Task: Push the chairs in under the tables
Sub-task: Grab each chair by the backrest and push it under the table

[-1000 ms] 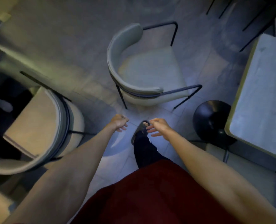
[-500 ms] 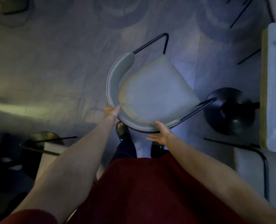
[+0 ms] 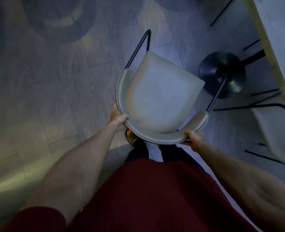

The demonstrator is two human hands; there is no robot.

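Head view: fingers of left hand (image 3: 117,118) and right hand (image 3: 194,137) clamped on chair (image 3: 158,99) backrest; likely light, rigid, best gripped there

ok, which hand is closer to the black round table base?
Right. The right hand grips the chair backrest at its right end, on the side where the table base stands. The left hand grips the backrest's left side, across the seat from it.

Chair (image 3: 161,101) ahead of the person, table (image 3: 277,39) to its right, second chair (image 3: 278,134) under table's near end
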